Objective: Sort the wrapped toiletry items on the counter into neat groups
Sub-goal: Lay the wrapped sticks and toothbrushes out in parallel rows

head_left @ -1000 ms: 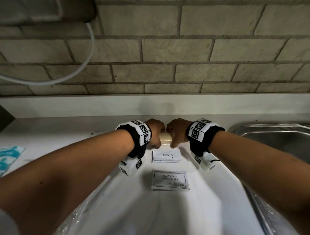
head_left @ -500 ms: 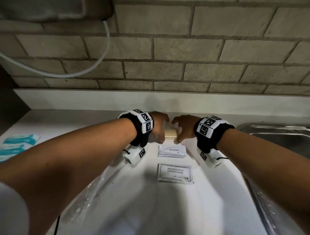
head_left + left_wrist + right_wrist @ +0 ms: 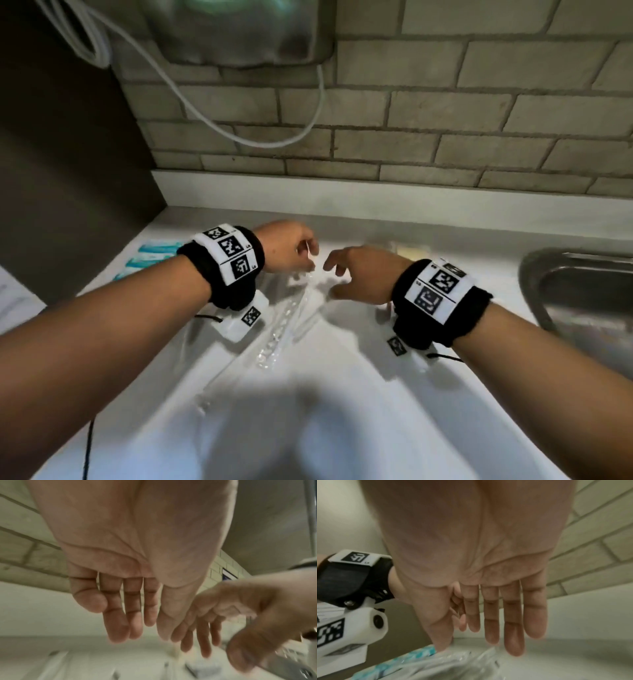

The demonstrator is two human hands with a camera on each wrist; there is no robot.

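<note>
Both hands, left (image 3: 286, 250) and right (image 3: 359, 275), have released the soap and now hover loose-fingered over clear plastic wrapping (image 3: 291, 308) left of the sink (image 3: 582, 294).

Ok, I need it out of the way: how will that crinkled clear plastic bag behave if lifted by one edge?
Likely floppy: the crinkled clear plastic bag lies limp and creased on the white counter. Probably very light, being thin see-through film. Its glossy highlights suggest slipperiness, so a pinch should beat a push.
</note>
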